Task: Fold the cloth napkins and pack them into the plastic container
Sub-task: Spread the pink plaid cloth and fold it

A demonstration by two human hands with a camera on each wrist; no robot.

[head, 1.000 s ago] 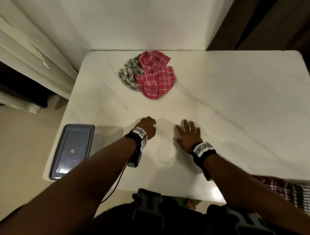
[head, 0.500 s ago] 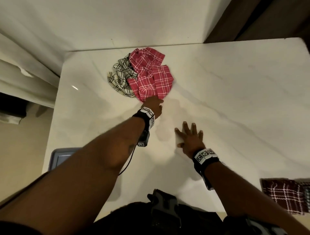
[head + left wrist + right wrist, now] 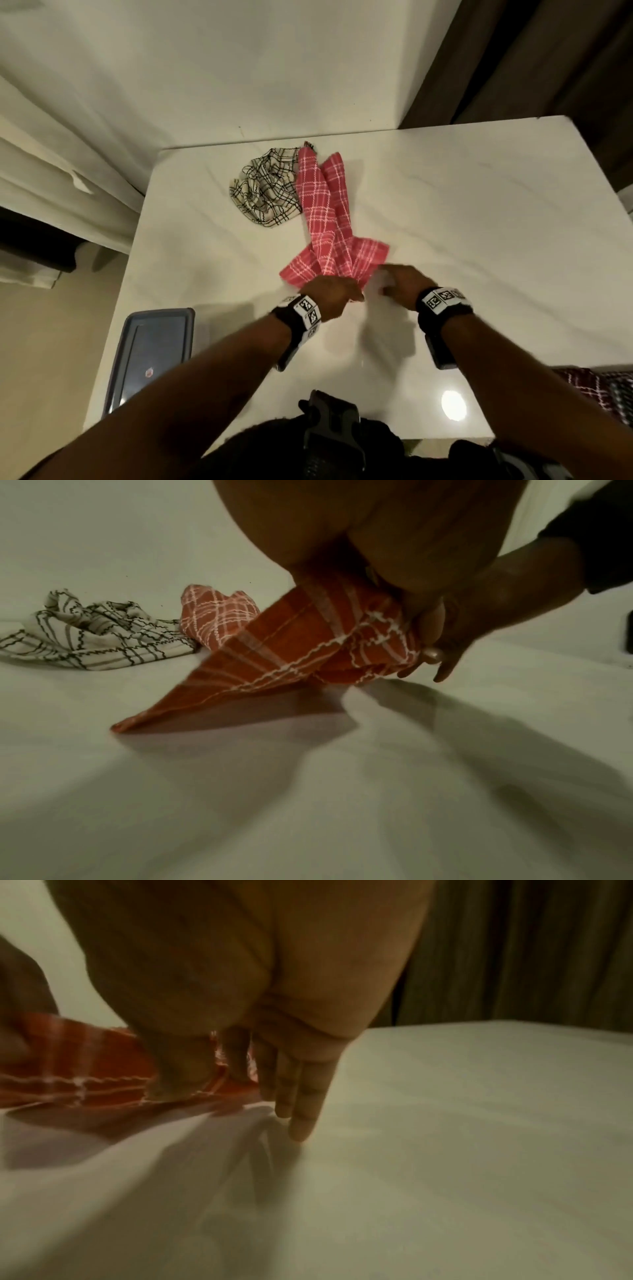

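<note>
1. At the left edge of the table [image 3: 479, 205] I see the plastic container [image 3: 150, 356], well apart from the cloths.
2. The cream checked napkin [image 3: 265, 192] lies crumpled at the far side: soft, light, limp.
3. My left hand [image 3: 334, 294] has its grip bunched around the near end of the red napkin [image 3: 325, 212], which trails away stretched. It looks floppy; I judge corners are the best hold.
4. My right hand [image 3: 399, 282] pinches the same near edge between thumb and forefinger, the other fingers [image 3: 301, 1096] straight.
</note>
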